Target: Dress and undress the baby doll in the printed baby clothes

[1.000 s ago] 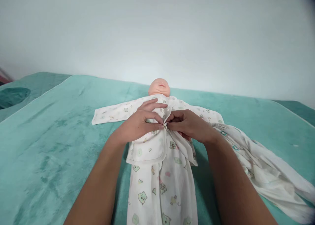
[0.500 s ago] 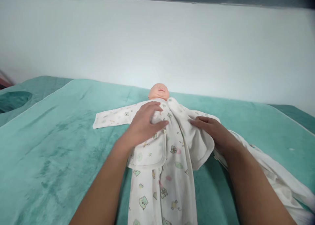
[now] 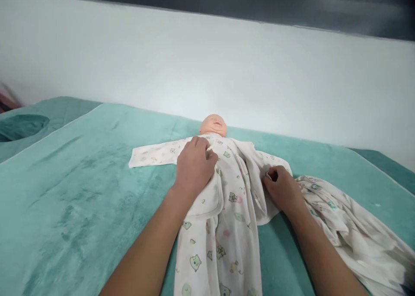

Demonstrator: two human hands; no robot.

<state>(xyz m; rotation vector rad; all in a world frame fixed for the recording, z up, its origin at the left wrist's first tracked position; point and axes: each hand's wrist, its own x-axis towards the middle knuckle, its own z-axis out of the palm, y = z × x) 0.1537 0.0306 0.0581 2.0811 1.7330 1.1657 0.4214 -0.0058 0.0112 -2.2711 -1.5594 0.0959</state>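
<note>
A baby doll (image 3: 213,125) lies on its back on a teal blanket (image 3: 81,188), dressed in a white printed garment (image 3: 223,218) with sleeves spread out. My left hand (image 3: 193,168) rests on the doll's chest, fingers curled and pressing the left front panel down. My right hand (image 3: 281,188) lies at the doll's right side, fingers closed on the edge of the opened right panel of the garment.
A second crumpled white printed cloth (image 3: 350,231) lies to the right of the doll. A white wall (image 3: 227,67) rises behind the blanket. A darker teal dip (image 3: 19,125) shows at the far left edge.
Both hands were pinched together at the garment's front closure. The right hand has since pulled the right panel open and outward to the right; the left hand stayed on the chest.
</note>
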